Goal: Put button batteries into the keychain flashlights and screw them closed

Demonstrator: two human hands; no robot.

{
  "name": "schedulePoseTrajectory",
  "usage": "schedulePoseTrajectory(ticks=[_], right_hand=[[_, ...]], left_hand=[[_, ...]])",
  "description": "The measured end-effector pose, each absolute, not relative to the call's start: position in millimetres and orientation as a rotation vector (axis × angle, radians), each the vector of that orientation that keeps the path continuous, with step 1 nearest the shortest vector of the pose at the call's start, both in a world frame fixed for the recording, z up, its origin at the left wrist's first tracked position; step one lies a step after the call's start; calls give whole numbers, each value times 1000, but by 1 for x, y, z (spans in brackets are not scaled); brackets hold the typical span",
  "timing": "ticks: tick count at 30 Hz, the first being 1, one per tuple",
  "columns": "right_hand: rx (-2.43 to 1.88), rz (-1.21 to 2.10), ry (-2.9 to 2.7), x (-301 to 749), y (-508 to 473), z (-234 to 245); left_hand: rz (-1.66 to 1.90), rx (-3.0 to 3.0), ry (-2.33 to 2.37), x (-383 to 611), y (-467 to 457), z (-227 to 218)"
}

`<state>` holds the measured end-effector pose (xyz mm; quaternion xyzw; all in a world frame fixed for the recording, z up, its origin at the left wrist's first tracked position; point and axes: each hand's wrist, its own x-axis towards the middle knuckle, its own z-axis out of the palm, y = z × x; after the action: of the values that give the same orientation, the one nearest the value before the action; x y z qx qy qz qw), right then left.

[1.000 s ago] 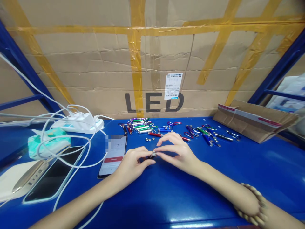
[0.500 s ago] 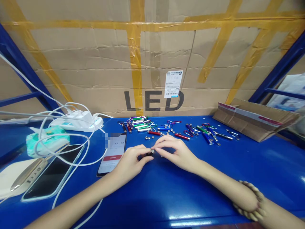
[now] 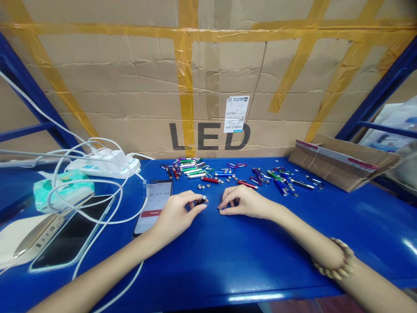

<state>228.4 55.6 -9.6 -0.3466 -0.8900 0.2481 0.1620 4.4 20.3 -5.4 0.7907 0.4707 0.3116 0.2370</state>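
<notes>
My left hand point(image 3: 182, 211) is closed round a small dark penlight point(image 3: 201, 200), its silvery end poking out between thumb and fingers. To its right, my right hand point(image 3: 243, 201) is pinched low over the blue table, with a tiny pale piece at the thumb tip that is too small to make out. Just beyond the hands lie several button cells point(image 3: 203, 186) and a red penlight point(image 3: 246, 184). Behind them is a pile of penlights point(image 3: 192, 167) in green, silver, red and purple, some with carabiner clips.
A lit phone point(image 3: 153, 204) lies left of my left hand. Farther left are a second phone point(image 3: 74, 234), looped white cables point(image 3: 121, 195), a power strip point(image 3: 104, 163) and a tissue pack point(image 3: 61, 187). More penlights point(image 3: 280, 184) and an open cardboard box point(image 3: 339, 163) lie right, before a large carton point(image 3: 140, 100).
My two hands have come apart. The right moved slightly right and down to the tabletop, while the left rose a little, still holding the dark penlight.
</notes>
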Motion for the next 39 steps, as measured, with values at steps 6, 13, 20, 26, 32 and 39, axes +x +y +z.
schedulePoseTrajectory(ticks=[6,13,20,26,32,39], right_hand=[[-1139,700,-2454,221,50,-8],[-1175,744,-2329,216,49,-8],[-880,596,-2079,203,30,-1],[-716,437,-2121,201,25,-10],[-634,368,-2197,204,25,-10],[-620,333,-2185,204,24,-9]], left_hand=[[855,2195,1247,5,21,-8],[806,2208,1146,7,19,-10],[736,2212,1121,8,18,-8],[698,2228,1102,8,18,-8],[678,2247,1093,7,18,-9],[670,2253,1105,7,17,-8]])
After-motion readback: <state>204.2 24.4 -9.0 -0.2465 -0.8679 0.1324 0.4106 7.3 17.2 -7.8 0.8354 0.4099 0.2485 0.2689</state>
